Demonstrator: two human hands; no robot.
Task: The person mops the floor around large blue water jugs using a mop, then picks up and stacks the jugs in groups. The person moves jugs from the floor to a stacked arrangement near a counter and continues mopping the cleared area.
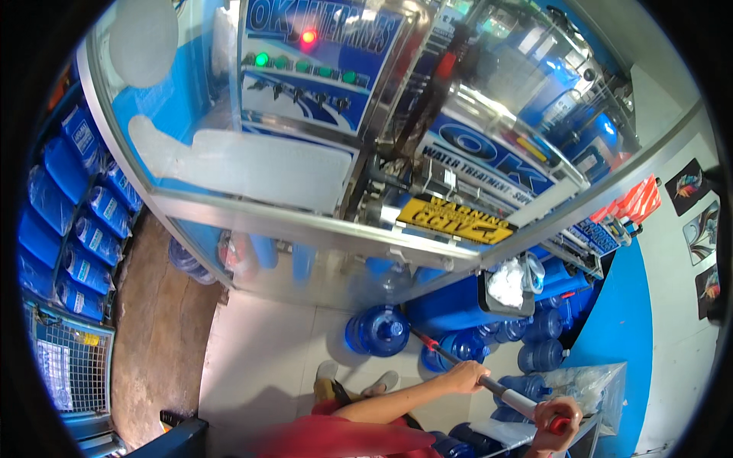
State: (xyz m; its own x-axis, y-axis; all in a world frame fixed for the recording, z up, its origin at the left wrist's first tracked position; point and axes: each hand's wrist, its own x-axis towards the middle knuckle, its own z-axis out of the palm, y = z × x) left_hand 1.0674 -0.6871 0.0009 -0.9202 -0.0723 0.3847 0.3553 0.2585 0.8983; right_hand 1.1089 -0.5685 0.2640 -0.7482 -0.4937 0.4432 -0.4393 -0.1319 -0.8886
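Note:
Both my hands grip a long grey-and-red pole (522,401) that looks like a mop handle. My left hand (467,376) is closed around its middle, with the forearm crossing in front of my red shirt. Farther right, my right hand (556,424) wraps the top end near a red cap. The pole slants down and away to the left. Its far end goes out of sight beside a blue water jug (378,330) on the floor, so I cannot see what is fixed there. More blue jugs (466,347) stand just right of the pole.
A glass-and-metal enclosure (321,244) with water machines spans the far side. A blue bin (443,305) with a black rim stands by it. Several jugs (544,355) line the right, beside a curved blue panel (618,328). Stacked blue containers (92,237) fill the left rack.

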